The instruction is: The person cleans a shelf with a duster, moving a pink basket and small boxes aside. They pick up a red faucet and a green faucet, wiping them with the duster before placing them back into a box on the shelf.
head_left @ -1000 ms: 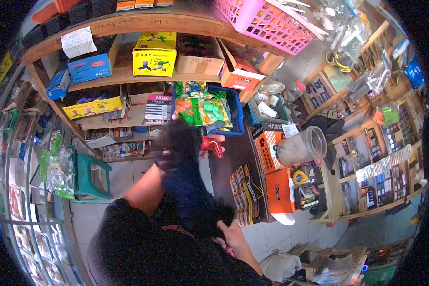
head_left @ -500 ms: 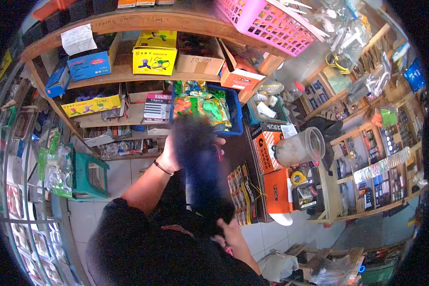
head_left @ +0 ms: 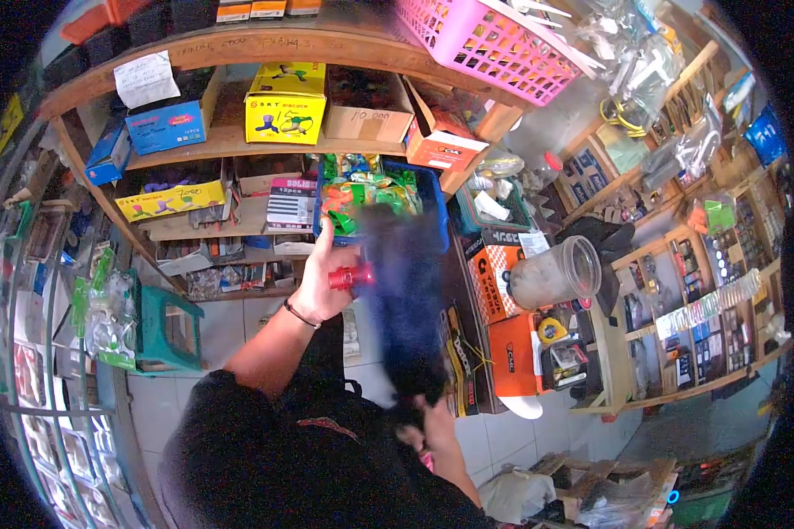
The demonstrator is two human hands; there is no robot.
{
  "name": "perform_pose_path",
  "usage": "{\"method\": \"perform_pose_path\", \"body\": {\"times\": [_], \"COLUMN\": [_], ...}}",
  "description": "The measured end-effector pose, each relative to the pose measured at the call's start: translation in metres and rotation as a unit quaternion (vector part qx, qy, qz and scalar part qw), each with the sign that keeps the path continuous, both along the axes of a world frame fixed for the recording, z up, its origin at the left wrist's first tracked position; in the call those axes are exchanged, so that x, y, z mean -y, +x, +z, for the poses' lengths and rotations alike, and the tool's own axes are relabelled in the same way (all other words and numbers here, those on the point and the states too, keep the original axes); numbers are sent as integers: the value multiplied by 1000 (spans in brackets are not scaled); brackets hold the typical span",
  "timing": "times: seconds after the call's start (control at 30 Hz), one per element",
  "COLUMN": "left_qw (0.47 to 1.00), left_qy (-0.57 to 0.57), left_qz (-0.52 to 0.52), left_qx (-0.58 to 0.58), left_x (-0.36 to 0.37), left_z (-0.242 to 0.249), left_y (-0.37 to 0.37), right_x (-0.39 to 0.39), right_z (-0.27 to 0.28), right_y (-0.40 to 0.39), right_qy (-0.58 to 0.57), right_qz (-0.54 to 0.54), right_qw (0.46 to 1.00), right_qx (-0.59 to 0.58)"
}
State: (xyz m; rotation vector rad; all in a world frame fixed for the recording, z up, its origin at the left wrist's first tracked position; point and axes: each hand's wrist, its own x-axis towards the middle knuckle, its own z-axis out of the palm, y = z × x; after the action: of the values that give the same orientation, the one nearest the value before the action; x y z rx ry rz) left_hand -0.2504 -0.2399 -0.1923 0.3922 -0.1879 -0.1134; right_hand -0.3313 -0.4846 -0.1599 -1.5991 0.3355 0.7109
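My left hand (head_left: 323, 280), a dark band at its wrist, is raised in front of the blue crate with its thumb pointing up. Its fingers hold a small red tap-like piece (head_left: 350, 278). A long, soft dark blue and black duster (head_left: 403, 304), smeared by motion, stands upright just right of that piece and hides part of my left fingers. At its lower end, close to my body, my right hand (head_left: 432, 428) is closed around the duster. The blue crate (head_left: 439, 207) behind holds green and orange packets (head_left: 362, 196).
Shelves ahead carry a yellow box (head_left: 284, 104), a blue box (head_left: 169, 123) and a pink basket (head_left: 512, 53). To the right are orange boxes (head_left: 513, 357) and a clear plastic jar (head_left: 551, 273). A green stool (head_left: 169, 326) stands on the tiled floor at left.
The duster has swung to the right, off my left hand, and the red piece now shows there. My right hand has shifted slightly to the right with the duster.
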Motion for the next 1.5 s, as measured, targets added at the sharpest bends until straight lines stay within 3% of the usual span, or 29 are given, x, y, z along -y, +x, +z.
{"method": "perform_pose_path", "body": {"times": [0.07, 0.13, 0.17, 0.27, 0.33, 0.37, 0.4, 0.47, 0.5, 0.53, 0.57, 0.6, 0.67, 0.73, 0.77, 0.8, 0.83, 0.87, 0.93, 1.0, 1.07, 1.13, 1.17, 1.2, 1.27, 1.33, 1.4, 1.47, 1.5], "left_qw": [982, 999, 999, 995, 983, 973, 996, 980, 997, 985, 998, 992, 992, 999, 999, 1000, 998, 996, 995, 997, 988, 993, 995, 994, 979, 998, 998, 992, 992], "left_qy": [184, -41, -40, -75, 72, 184, -71, -87, -61, -111, -25, 63, 8, 5, -2, 6, 4, 2, -76, -66, 76, -6, -17, -63, 126, -34, -14, -36, -35], "left_qz": [21, 20, -5, 17, 11, 39, 37, -108, 25, 126, 38, -50, 89, -15, 21, -11, -26, -41, -35, -10, 8, 96, -21, 66, 19, -8, -29, 108, 106], "left_qx": [37, -16, -3, -70, 166, 136, -26, 144, -26, -28, 38, 102, -85, 32, -41, 15, 51, 85, 57, 28, 137, -68, 96, -56, 158, 55, 60, -51, -50], "left_x": [-2, 10, 2, 0, -1, -2, 8, -11, 2, 14, 4, -5, 0, -5, -7, 1, 0, -4, -9, -4, -1, 11, -4, 11, -1, 10, -3, 18, 17], "left_z": [8, 36, 16, 4, 4, 5, 31, -6, 10, 28, 9, 9, 9, 6, -7, 24, 21, 15, 6, 7, 19, 35, 5, 34, -14, 16, 0, 35, 25], "left_y": [-3, -12, -7, -4, -3, 1, -11, 1, -3, -5, 0, -1, -4, -8, -1, -8, -7, -4, 0, -1, 2, -8, 1, -7, 14, -4, 3, -4, -1], "right_x": [1, 10, 19, 5, -1, -1, 0, -3, -4, -5, 8, 13, 21, 9, 1, -3, 11, 12, 7, 8, 9, 10, 11, 9, 3, 12, 21, 0, 10], "right_z": [-2, -12, -25, -13, -3, 1, 3, 8, 11, 12, -13, -19, -23, -7, 3, 8, -5, -5, 5, 9, 2, 1, -3, -4, 2, -9, -17, 12, -10], "right_y": [-4, 5, 9, -2, -6, 1, 4, -1, -5, -7, -8, -3, 4, -5, -13, -17, -12, -9, -5, -6, -8, -1, -3, -7, -10, -2, 4, -9, -10], "right_qy": [48, -7, 95, 50, 56, 15, -28, -48, -64, -80, -19, -19, -1, -6, -8, -9, -16, -14, 50, -35, -50, -6, -2, 2, -29, -21, 130, -45, -2], "right_qz": [61, 18, -43, 31, 79, 31, -17, 23, 59, 94, 188, 186, -18, 13, 39, 62, 170, 169, -40, 13, 220, 17, 9, 1, 39, 34, -63, 38, 196], "right_qw": [995, 999, 994, 998, 995, 999, 998, 998, 996, 992, 981, 981, 1000, 1000, 999, 997, 985, 985, 998, 999, 973, 1000, 1000, 1000, 998, 999, 989, 997, 980], "right_qx": [-57, -28, -36, -17, -26, -42, -59, -34, -9, 16, 41, 40, -17, 4, 25, 45, 20, 20, 9, -25, -45, -19, -22, -24, -33, -27, -43, -47, -19]}}
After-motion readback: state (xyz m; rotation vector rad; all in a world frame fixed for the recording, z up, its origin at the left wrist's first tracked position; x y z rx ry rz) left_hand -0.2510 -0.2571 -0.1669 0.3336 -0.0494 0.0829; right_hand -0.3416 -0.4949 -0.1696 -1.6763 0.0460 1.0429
